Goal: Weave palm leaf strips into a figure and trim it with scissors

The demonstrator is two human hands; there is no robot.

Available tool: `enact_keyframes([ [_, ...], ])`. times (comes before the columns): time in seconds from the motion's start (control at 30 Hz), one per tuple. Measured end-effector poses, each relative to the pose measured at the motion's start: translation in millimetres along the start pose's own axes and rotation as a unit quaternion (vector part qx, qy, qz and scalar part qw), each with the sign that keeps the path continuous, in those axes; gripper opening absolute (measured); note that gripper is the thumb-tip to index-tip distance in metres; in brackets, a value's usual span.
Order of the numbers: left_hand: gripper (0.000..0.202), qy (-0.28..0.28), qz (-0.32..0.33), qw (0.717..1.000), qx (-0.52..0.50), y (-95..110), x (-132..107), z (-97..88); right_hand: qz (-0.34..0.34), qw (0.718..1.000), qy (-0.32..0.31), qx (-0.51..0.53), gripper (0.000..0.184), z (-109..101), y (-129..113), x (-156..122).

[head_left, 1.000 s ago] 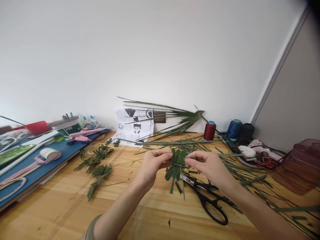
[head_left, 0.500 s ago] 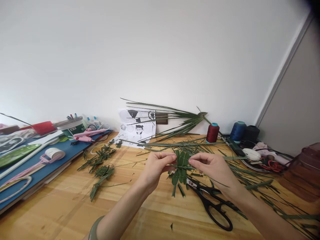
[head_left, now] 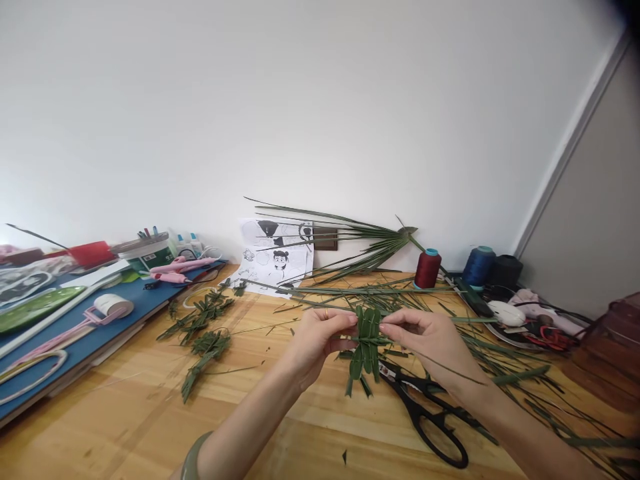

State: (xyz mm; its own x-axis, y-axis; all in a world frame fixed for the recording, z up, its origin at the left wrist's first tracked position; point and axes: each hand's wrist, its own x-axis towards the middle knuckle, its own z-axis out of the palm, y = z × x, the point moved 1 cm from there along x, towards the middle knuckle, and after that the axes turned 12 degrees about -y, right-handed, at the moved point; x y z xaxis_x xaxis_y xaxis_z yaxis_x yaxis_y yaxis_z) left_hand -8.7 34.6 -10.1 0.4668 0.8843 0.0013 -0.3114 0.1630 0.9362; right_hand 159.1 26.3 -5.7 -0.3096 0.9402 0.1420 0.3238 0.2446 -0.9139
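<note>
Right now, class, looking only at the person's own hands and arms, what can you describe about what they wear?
Both hands are ungloved. The left hand wears a thin gold-coloured ring; a smooth grey-green band, perhaps a sleeve edge, circles that arm. The right hand shows no ring or sleeve.

The left hand [head_left: 320, 339] and the right hand [head_left: 424, 333] are pinching a woven green leaf piece [head_left: 369, 343] from either side above the wooden table [head_left: 300, 443], where black-handled scissors [head_left: 411, 402] are lying near the right hand, knotted leaf clusters [head_left: 209, 344] are resting farther left, and a dark red thread spool [head_left: 427, 269] is standing near a palm frond [head_left: 387, 241].
</note>
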Motion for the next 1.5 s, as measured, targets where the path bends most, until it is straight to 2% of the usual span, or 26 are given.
enact_keyframes([
  [0.23,0.020,0.023,-0.003,0.999,0.039,2,1,-0.6,0.006,1.000,0.007,-0.004,0.014,0,-4,-3],
  [0.37,0.018,0.038,0.002,0.996,0.075,3,2,-0.7,0.007,1.000,-0.017,-0.005,0.016,0,-5,-2],
  [0.6,0.015,0.052,-0.013,0.995,0.080,-2,3,1.8,0.018,0.999,-0.046,0.009,0.016,1,-1,0],
  [0.87,0.013,0.038,-0.007,0.990,0.135,-10,1,8.4,0.018,0.998,-0.048,0.035,0.017,7,9,1],
  [1.17,0.012,0.074,0.011,0.994,0.083,-12,2,10.6,0.021,0.998,-0.030,0.047,0.016,7,-2,-3],
  [1.3,0.014,0.069,0.017,0.994,0.082,-15,2,11.8,0.019,0.997,-0.041,0.059,0.018,8,1,-1],
  [1.43,0.017,0.046,-0.002,0.996,0.078,-20,3,12.0,0.012,0.997,-0.041,0.058,0.019,9,7,1],
  [1.5,0.018,0.054,-0.007,0.996,0.073,-21,4,11.4,0.010,0.998,-0.036,0.056,0.018,9,8,1],
])
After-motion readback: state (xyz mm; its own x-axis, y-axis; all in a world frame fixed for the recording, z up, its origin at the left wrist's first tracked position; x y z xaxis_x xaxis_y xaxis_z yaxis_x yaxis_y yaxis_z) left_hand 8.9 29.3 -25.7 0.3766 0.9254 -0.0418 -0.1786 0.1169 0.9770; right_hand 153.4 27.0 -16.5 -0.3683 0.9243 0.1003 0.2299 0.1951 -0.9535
